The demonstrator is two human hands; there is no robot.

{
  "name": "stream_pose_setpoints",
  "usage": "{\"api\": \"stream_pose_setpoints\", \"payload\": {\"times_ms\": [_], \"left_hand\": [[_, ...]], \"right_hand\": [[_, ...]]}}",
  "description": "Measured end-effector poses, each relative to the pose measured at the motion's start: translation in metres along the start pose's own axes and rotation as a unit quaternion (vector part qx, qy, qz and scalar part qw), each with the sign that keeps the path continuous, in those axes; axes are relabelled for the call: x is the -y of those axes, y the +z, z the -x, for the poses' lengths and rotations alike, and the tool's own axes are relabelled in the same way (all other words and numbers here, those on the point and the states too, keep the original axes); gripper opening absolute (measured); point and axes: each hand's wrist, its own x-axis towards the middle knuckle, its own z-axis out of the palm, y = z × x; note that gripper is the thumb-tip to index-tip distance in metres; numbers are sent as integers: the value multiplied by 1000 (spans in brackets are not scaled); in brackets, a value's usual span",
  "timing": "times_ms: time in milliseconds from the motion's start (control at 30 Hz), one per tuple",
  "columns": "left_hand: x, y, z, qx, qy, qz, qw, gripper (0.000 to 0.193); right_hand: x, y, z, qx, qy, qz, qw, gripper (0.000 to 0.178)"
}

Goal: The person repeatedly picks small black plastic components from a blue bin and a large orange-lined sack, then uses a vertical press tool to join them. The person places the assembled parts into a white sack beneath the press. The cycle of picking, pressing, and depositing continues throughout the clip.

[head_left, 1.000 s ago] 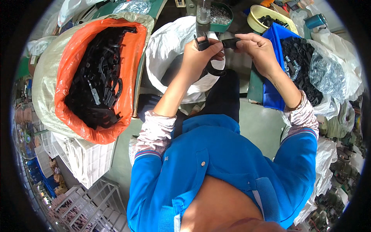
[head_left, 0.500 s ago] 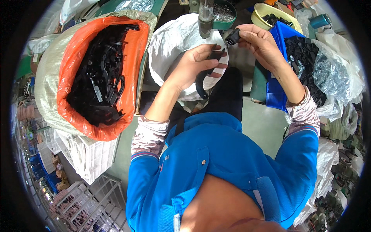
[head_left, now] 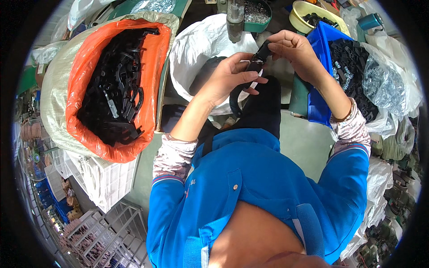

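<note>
On my feed, well left of the left hand (head_left: 225, 77), there's a sack (head_left: 56, 91) of black bits (head_left: 100, 89). White bag (head_left: 192, 38) sits beyond that hand, whose fingers are clamped round a curved part (head_left: 234, 100). I've got the right hand (head_left: 296, 51) pinching a small piece (head_left: 263, 51) at the part's upper end, can't tell if they're joined. Blue bin (head_left: 318, 106)'s just right of it.

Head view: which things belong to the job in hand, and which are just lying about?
Seemingly in the job:
curved black part, in the left hand
small black piece, in the right hand
blue bin of black pieces and springs
orange-lined sack of black parts

Probably lying about:
teal cylinder
white crates
</note>
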Motion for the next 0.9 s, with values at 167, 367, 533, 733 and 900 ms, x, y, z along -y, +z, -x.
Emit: {"api": "stream_pose_setpoints", "payload": {"times_ms": [167, 367, 533, 733, 900], "left_hand": [[0, 2, -2, -10, -17, -27, 999, 48], [5, -1, -5, -11, -18, -15, 1000, 47], [10, 1, -9, -38, 37, -71, 996, 47], [4, 10, -12, -74, 61, -178, 979, 44], [7, 13, -21, -114, 92, -229, 962, 42]], "right_hand": [[-3, 2, 0, -14, -1, 15, 1000, 15], [-6, 9, 1, 0, -23, 53, 998, 16], [-9, 8, 3, -11, -6, 55, 998, 16], [-10, 8, 10, -21, -31, -16, 999, 15], [-20, 5, 16, -9, -67, -2, 998, 15]]}}
